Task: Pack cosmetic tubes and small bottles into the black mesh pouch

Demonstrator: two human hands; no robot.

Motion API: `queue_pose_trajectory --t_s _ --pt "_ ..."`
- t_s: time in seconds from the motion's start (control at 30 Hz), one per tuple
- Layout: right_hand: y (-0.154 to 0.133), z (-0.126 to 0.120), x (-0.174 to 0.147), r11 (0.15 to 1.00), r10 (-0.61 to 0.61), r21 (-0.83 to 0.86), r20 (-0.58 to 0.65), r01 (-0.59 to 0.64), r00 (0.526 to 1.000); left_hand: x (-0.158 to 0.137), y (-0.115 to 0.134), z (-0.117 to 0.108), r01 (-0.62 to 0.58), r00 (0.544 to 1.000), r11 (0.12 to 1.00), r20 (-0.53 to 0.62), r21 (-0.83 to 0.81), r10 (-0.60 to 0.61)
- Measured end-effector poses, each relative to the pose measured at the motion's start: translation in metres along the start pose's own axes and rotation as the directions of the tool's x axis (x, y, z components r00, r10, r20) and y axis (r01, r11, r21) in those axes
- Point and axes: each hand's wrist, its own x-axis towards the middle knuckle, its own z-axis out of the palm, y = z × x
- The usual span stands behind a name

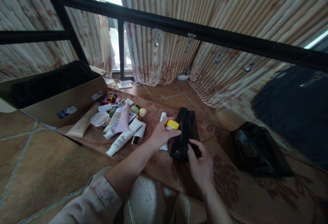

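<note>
Between the thumb and fingers of my left hand point(165, 133) is a small jar with a yellow lid point(173, 124). It is at the left edge of a black pouch point(181, 128) that lies on the brown patterned cloth. My right hand point(202, 166) pinches the pouch's near right side, thumb and fingers closed on it. Partly behind my left hand lies a white tube point(163, 117). Farther left is a pile of cosmetics, with a pink tube point(124, 118), a white tube with dark print point(123, 140) and a small cream-coloured jar point(142, 112).
An open cardboard box point(77, 101) with a black item inside stands at the left. To the right sits a black plastic bag point(256, 152). A dark metal rail point(169, 24) crosses above, before striped curtains point(148, 53).
</note>
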Motion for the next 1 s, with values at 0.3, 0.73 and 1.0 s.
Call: queue_pose_trajectory --t_s 0.3,0.73,1.0 --pt "-0.0012 -0.0001 -0.0008 1.000 0.000 0.017 -0.002 0.000 1.000 0.0006 -0.0004 0.0014 0.027 0.999 1.000 -0.019 -0.005 -0.027" --pt "-0.0009 0.0010 -0.0005 0.999 0.016 0.032 -0.015 -0.015 1.000 -0.0033 0.0035 0.0033 0.070 0.998 0.984 0.008 -0.163 -0.070" --pt "0.0010 0.0011 0.0002 1.000 0.015 0.021 -0.015 -0.015 1.000 -0.0019 0.0031 0.0020 0.027 1.000 0.994 -0.002 -0.107 -0.027"
